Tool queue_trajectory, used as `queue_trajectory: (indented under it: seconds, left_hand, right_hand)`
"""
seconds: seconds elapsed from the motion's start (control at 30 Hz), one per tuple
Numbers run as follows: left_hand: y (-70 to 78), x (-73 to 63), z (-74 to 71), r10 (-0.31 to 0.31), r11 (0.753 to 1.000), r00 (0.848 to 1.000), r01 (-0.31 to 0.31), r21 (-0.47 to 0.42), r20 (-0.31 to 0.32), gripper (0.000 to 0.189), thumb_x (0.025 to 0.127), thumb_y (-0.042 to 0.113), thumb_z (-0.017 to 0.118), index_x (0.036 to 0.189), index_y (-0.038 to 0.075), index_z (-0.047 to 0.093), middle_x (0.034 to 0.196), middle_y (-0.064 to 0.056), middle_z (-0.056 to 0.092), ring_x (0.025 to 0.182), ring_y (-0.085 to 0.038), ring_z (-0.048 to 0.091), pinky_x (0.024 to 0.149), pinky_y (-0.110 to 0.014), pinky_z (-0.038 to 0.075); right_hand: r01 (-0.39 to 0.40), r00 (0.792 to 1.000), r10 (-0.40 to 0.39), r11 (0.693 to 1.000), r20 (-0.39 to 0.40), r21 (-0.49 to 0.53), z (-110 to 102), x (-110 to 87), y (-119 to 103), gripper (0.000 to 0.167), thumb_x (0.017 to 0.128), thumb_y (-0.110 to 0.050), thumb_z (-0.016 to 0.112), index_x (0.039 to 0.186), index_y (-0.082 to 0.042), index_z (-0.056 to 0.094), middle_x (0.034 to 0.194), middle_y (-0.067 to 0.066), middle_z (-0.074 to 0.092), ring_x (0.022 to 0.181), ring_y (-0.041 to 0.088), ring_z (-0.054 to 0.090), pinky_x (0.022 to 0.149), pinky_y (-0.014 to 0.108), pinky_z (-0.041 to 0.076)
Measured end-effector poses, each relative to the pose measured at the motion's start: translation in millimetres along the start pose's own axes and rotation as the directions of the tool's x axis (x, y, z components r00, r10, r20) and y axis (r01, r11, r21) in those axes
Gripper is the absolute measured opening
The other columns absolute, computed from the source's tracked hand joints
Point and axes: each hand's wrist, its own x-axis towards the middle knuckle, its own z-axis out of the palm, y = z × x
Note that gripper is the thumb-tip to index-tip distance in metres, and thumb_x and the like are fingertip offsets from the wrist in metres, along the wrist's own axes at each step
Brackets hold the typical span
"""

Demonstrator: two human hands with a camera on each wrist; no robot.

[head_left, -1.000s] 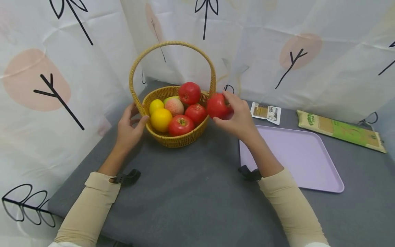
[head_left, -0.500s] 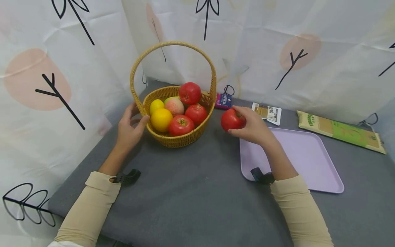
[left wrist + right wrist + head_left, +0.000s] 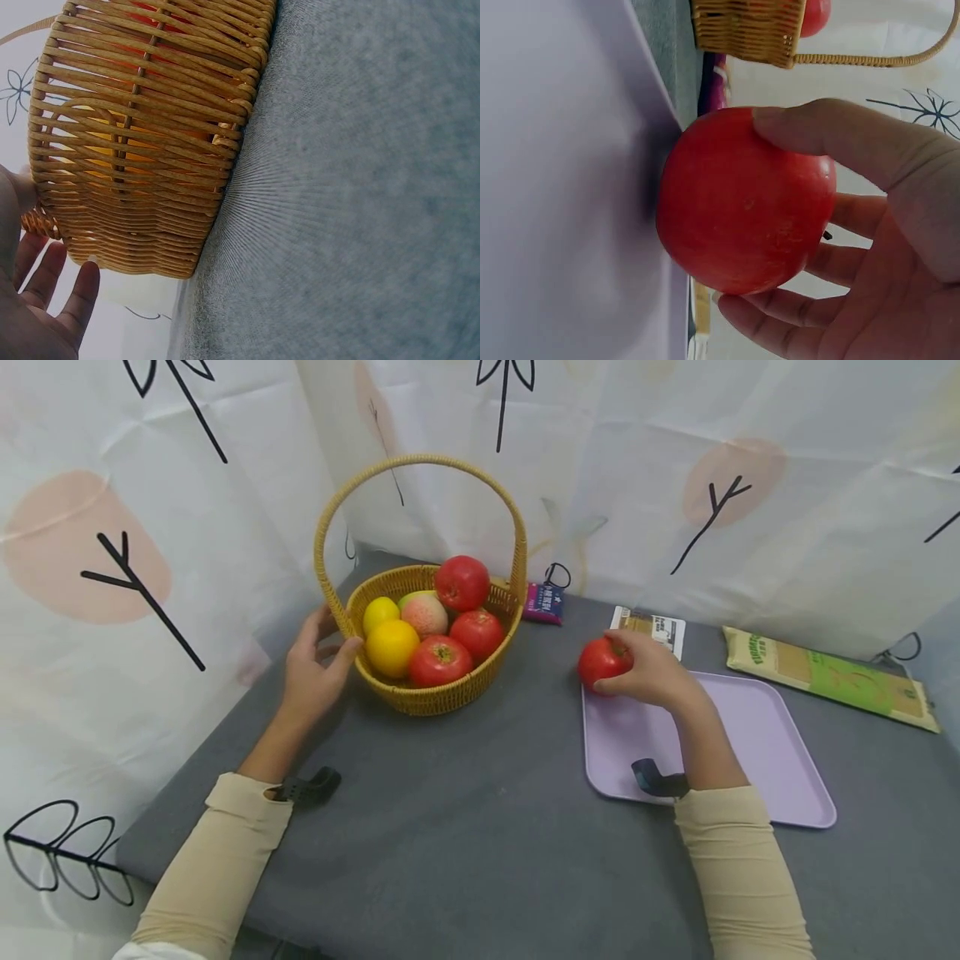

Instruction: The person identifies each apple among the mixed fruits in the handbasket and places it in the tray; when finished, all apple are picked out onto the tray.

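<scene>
My right hand (image 3: 651, 675) holds a red apple (image 3: 742, 202) over the far left corner of the lilac tray (image 3: 645, 760). In the right wrist view the thumb lies on one side of it and the fingers curl round the other. A gap, if any, between apple and tray is hard to judge. My left hand (image 3: 317, 670) grips the left side of the wicker basket (image 3: 427, 700) where the tall handle joins the rim, thumb in front and fingers behind. Inside the basket are several red apples (image 3: 440, 661), a peach (image 3: 425, 614) and yellow fruit (image 3: 392, 648).
Behind the tray lie a small white-and-brown packet (image 3: 665, 635) and a long green-and-beige packet (image 3: 832, 679). A purple packet (image 3: 544, 602) is right of the basket. A patterned white curtain (image 3: 622, 485) hangs along the back of the grey table (image 3: 465, 827).
My right hand has carried the red apple rightward and down from beside the basket to above the tray's corner, uncovering the purple packet. The left hand stays at the basket.
</scene>
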Motion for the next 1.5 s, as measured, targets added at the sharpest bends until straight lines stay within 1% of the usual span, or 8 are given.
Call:
queue_trajectory:
  seconds: [0.33, 0.57, 0.8, 0.93, 1.03, 1.17, 1.3, 1.5]
  left_hand:
    - [2.0, 5.6, -2.5, 0.022, 1.0, 1.0, -0.022, 0.002, 0.005, 0.057, 0.089, -0.016, 0.064, 0.141, -0.016, 0.043, 0.13, -0.036, 0.054, 0.118, -0.043, 0.055, 0.087, -0.021, 0.049]
    - [3.4, 8.0, -5.9, 0.008, 1.0, 1.0, -0.009, 0.021, 0.011, 0.056, 0.09, -0.013, 0.064, 0.142, -0.015, 0.043, 0.13, -0.034, 0.054, 0.119, -0.041, 0.055, 0.088, -0.026, 0.05]
    - [3.5, 5.5, -8.2, -0.003, 1.0, 1.0, 0.003, 0.029, 0.011, 0.056, 0.091, -0.01, 0.065, 0.142, -0.014, 0.043, 0.132, -0.033, 0.054, 0.119, -0.039, 0.055, 0.088, -0.025, 0.05]
    - [4.0, 2.7, -8.6, -0.015, 0.999, 1.0, 0.015, 0.045, 0.006, 0.055, 0.092, -0.008, 0.065, 0.143, -0.012, 0.043, 0.132, -0.031, 0.054, 0.12, -0.037, 0.056, 0.089, -0.031, 0.052]
    - [4.2, 1.0, -8.2, -0.028, 0.998, 1.0, 0.028, 0.054, 0.003, 0.055, 0.093, -0.006, 0.066, 0.143, -0.011, 0.043, 0.132, -0.03, 0.055, 0.121, -0.036, 0.056, 0.09, -0.043, 0.052]
    - [3.6, -0.6, -7.0, -0.033, 0.998, 0.999, 0.032, 0.054, 0.012, 0.056, 0.093, -0.006, 0.066, 0.144, -0.011, 0.043, 0.133, -0.03, 0.055, 0.121, -0.036, 0.055, 0.091, -0.044, 0.052]
    - [3.1, -1.5, -5.2, -0.027, 0.999, 1.0, 0.027, 0.033, 0.003, 0.056, 0.092, -0.008, 0.065, 0.144, -0.011, 0.043, 0.133, -0.031, 0.054, 0.121, -0.038, 0.055, 0.089, -0.027, 0.051]
    - [4.8, -1.1, -1.1, -0.018, 1.0, 1.0, 0.018, 0.021, 0.0, 0.056, 0.092, -0.009, 0.065, 0.144, -0.012, 0.042, 0.134, -0.031, 0.054, 0.121, -0.039, 0.055, 0.087, -0.021, 0.049]
  right_hand:
    - [0.01, 1.0, -0.009, 0.995, 0.012, -0.094, 1, 3.2, -6, 0.078, 0.083, -0.015, 0.079, 0.148, 0.004, 0.039, 0.139, 0.028, 0.047, 0.127, 0.049, 0.04, 0.095, 0.065, 0.044]
    - [0.07, 0.997, -0.072, 0.991, -0.016, -0.116, 6, 6.3, -19, 0.066, 0.09, -0.021, 0.071, 0.144, 0.006, 0.044, 0.138, 0.029, 0.049, 0.126, 0.047, 0.042, 0.099, 0.062, 0.042]
    - [0.146, 0.977, -0.161, 0.983, -0.141, -0.113, 22, 22.5, -68, 0.052, 0.095, -0.022, 0.065, 0.14, 0.002, 0.054, 0.145, 0.023, 0.05, 0.138, 0.04, 0.039, 0.115, 0.06, 0.021]
    - [0.225, 0.949, -0.241, 0.969, -0.202, -0.1, 33, 40.7, -105, 0.045, 0.094, -0.022, 0.065, 0.134, -0.001, 0.061, 0.137, 0.018, 0.059, 0.13, 0.035, 0.049, 0.113, 0.057, 0.029]
    - [0.26, 0.947, -0.27, 0.962, -0.175, -0.08, 41, 58.1, -127, 0.048, 0.095, -0.025, 0.064, 0.138, -0.005, 0.059, 0.137, 0.014, 0.059, 0.125, 0.031, 0.052, 0.106, 0.05, 0.041]
    - [0.221, 0.963, -0.235, 0.969, -0.129, -0.11, 50, 81.4, -147, 0.062, 0.096, -0.033, 0.064, 0.149, -0.009, 0.045, 0.146, 0.013, 0.048, 0.127, 0.029, 0.048, 0.106, 0.048, 0.042]
    - [0.127, 0.985, -0.142, 0.982, -0.1, -0.142, 57, 102.9, -158, 0.075, 0.097, -0.043, 0.06, 0.158, -0.013, 0.028, 0.155, 0.015, 0.033, 0.131, 0.033, 0.046, 0.108, 0.051, 0.04]
    - [0.026, 0.998, -0.029, 0.998, -0.052, -0.061, 66, 126.3, -158, 0.082, 0.1, -0.057, 0.046, 0.162, -0.018, 0.009, 0.161, 0.015, 0.022, 0.135, 0.04, 0.039, 0.11, 0.055, 0.035]
